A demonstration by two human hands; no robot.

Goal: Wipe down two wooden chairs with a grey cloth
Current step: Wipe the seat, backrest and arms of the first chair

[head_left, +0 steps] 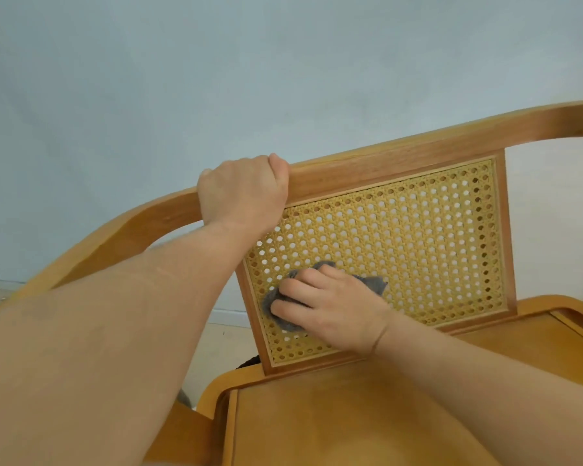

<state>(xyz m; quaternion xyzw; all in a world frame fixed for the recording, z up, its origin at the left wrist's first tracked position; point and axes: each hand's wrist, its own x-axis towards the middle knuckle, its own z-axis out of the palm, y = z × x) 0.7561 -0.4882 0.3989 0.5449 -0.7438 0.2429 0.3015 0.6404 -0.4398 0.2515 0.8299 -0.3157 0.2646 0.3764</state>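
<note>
1. Grey cloth (pixel 285 323): lower centre of frame, bunched flat against the lower left part of the chair's cane back panel (pixel 418 237). Soft, light and limp. It likely works best pinned under a flat palm, since it may snag on the weave.
2. Right hand (pixel 337 309): lies over the cloth with fingers extended and slightly apart, pressing it onto the cane. Thumb is hidden.
3. Cane panel: open weave with holes through it and probably some give. Judged fragile, so moderate pressure only.
4. Top rail (pixel 401 163): stiff, smooth wood running across mid frame. It looks like the sound place to steady the chair.
5. Left hand (pixel 243 193): centre-left, wrapped over the rail with fingers curled round it, holding firm.
6. Seat (pixel 350 415): bottom of frame, solid wood.
7. Pale wall (pixel 216 62) above. Strip of floor (pixel 223 348) left of the panel. No second chair in view.
</note>
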